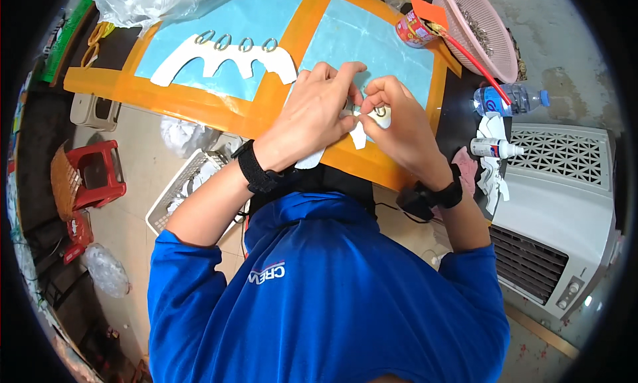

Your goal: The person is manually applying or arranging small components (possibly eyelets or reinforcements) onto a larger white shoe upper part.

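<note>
Over the orange-taped table edge, both my hands meet at a white scalloped piece (359, 137) with pointed tabs, largely covered by my fingers. My left hand (319, 110) is closed on its left part, thumb low and forefinger curled above. My right hand (405, 120) pinches at the upper edge of the piece; what its fingertips grip is too small to make out. A metal ring (381, 111) shows on the piece beneath my right fingers. To the left lies a similar white arched piece (176, 61), with several metal rings along its upper edge.
A clear plastic bag (156, 4) covers the far left table. At right stand a red paper cup (415, 31), a pink basket (465, 44) holding small metal pieces, a water bottle (512, 99) and a small white bottle (495, 148). A white crate (163, 197) sits below left.
</note>
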Demonstrator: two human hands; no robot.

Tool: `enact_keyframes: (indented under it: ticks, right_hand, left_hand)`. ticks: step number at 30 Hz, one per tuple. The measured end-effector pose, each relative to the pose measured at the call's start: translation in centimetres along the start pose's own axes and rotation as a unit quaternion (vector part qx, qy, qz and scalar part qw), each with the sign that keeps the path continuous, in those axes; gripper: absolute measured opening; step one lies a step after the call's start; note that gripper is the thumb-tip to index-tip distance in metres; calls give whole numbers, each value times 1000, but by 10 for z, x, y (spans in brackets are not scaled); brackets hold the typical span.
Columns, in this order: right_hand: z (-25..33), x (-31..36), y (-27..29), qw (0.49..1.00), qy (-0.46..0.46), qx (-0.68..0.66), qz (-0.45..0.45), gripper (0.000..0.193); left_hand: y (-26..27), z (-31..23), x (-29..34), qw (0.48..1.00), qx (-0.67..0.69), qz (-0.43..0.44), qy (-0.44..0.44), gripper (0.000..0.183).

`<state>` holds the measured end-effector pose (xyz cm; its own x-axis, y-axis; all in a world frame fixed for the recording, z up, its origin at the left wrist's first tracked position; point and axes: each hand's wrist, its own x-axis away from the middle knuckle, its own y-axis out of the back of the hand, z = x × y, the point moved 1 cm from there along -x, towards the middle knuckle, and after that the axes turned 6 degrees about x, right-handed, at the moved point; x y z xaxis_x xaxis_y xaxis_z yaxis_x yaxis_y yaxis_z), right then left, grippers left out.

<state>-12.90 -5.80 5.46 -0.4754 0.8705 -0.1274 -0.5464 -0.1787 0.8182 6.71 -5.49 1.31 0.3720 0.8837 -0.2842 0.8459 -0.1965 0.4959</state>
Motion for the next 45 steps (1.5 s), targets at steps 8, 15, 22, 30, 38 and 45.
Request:
enact_keyframes:
  ticks: [8,15,22,30,38,45]
  right_hand:
    - [3,-5,-7,999,28,41,6,28]
    - [-9,16,-16,996,80,4,-38,20]
    - [-15,30,-32,994,60,-21,-88,21]
    - [-11,36,-38,979,102,75,-157,23]
    - [-7,44,-40,974,71,83,-198,26]
    - [-8,50,-39,974,93,108,-178,22]
  left_hand:
    - [-1,-1,1,1000,11,-2,1,80]
    - [-4,5,3,999,11,-11,-28,73]
    - [0,2,3,999,15,-15,-37,61]
    - [-1,1,0,999,25,-17,-34,50]
    - [3,1,1,999,-9,4,-44,37]
    - [1,-3,1,999,-15,1,-42,34]
